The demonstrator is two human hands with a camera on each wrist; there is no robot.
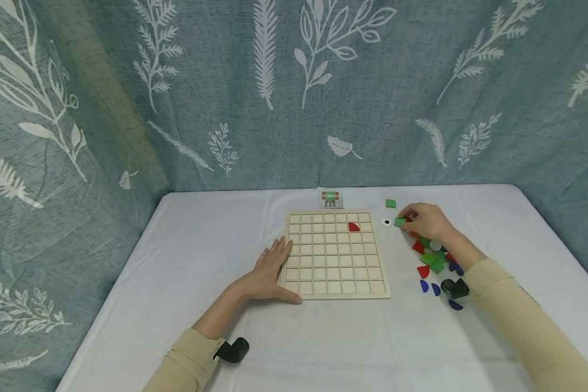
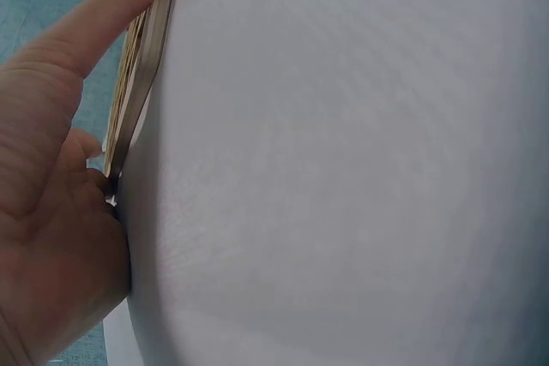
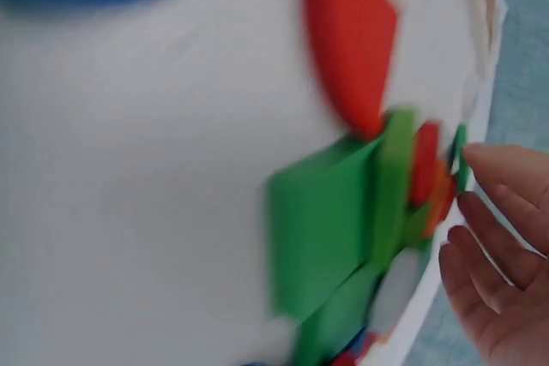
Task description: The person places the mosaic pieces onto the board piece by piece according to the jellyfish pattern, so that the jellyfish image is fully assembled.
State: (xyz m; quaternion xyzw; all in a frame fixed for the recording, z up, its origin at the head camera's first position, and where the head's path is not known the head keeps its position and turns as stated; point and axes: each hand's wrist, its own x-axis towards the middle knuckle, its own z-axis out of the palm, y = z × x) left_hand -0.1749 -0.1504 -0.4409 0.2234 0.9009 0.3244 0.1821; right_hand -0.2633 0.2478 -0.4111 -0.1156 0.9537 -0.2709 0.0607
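Observation:
My left hand (image 1: pixel 269 272) lies along the left side of a pale wooden grid board (image 1: pixel 318 298), fingers spread and nearly straight. Its thumb reaches the board's near edge, and the left wrist view shows the thumb (image 2: pixel 94 23) against the board's side. One red quarter-circle piece (image 1: pixel 354 227) sits in a square near the board's far right. To the right of the board, my right hand (image 1: pixel 427 220) pinches a green square tile (image 1: pixel 399 221) at its fingertips. Part of the loose pile lies under this hand and is hidden by it.
Beyond the board lies a small picture card (image 1: pixel 330 198). Another green tile (image 1: pixel 390 203) and a white disc with a black dot (image 1: pixel 385 222) are at the upper right. Green tiles (image 1: pixel 428 258), a red piece (image 1: pixel 423 271) and several blue half-circles (image 1: pixel 436 289) lie nearer.

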